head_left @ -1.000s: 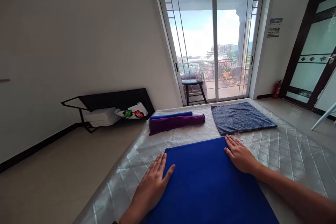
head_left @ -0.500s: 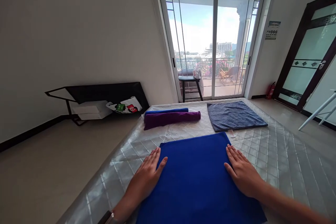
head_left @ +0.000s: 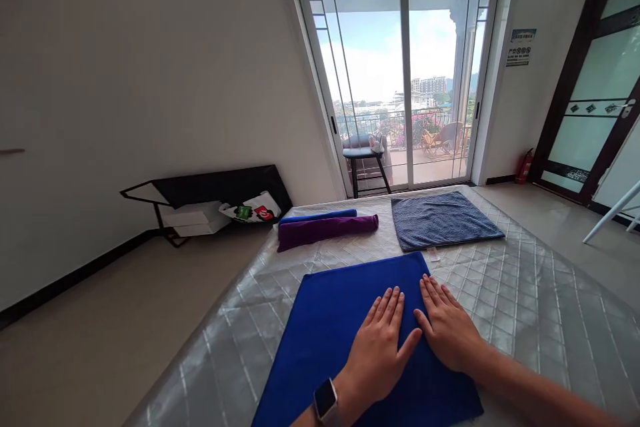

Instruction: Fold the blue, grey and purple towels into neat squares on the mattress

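Note:
A blue cloth (head_left: pixel 340 307) lies spread on the quilted silver mattress (head_left: pixel 240 320). My left hand (head_left: pixel 379 347) rests flat on the cloth, right of its middle, fingers stretched forward and thumb out. Over the cloth's right edge lies my right hand (head_left: pixel 447 327), palm down with fingers extended. The two hands are close together but apart, and neither holds anything. Beyond the cloth are a rolled purple cloth (head_left: pixel 327 231) with a blue roll (head_left: pixel 320 215) behind it, and a flat grey-blue towel (head_left: pixel 445 220) to the right.
A black folding frame (head_left: pixel 220 185) leans by the left wall, with white boxes (head_left: pixel 195 219) and a printed bag (head_left: pixel 255 209) beside it. A dark stool (head_left: pixel 365 155) stands near the sliding glass door. At right are a fire extinguisher (head_left: pixel 524 167) and white furniture legs (head_left: pixel 613 213).
My left hand has moved right, from the cloth's left edge onto its surface near my right hand. My right hand stays at the right edge. The view has shifted slightly.

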A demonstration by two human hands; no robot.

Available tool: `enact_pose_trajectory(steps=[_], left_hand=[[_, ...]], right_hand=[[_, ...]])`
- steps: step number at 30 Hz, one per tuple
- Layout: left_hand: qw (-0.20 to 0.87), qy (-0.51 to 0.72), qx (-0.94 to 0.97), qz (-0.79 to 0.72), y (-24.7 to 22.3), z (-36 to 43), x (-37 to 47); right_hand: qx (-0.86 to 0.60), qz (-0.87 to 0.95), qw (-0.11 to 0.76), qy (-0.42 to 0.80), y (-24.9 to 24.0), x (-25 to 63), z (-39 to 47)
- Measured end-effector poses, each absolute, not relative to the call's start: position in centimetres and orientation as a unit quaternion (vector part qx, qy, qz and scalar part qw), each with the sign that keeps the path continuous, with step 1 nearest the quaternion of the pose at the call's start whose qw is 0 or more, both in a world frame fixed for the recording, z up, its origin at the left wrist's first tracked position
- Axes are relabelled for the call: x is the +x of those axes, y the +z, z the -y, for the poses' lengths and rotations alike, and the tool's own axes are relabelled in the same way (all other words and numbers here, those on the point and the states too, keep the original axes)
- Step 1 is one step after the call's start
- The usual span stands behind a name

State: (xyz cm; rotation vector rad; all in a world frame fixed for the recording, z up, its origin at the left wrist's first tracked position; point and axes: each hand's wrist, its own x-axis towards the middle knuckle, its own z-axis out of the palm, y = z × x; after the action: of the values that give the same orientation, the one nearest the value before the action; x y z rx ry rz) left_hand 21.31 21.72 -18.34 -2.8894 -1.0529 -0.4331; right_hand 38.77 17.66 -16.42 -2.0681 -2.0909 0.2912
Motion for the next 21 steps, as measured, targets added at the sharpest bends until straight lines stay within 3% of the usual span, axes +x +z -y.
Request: enact_pose_trajectory(steps=[10,21], left_hand=[[0.041,-0.137,-0.841,0.522,-22.4,-22.4,4.0],[0.023,-0.147,-0.838,0.526,-22.3,-21.9,4.4]], right_hand=[[-0.700,0.700,0.093,0.109,-16.4,39.0,-17.8],[-0.673,0.729,0.109,0.061,-19.3,38.5,-11.4]])
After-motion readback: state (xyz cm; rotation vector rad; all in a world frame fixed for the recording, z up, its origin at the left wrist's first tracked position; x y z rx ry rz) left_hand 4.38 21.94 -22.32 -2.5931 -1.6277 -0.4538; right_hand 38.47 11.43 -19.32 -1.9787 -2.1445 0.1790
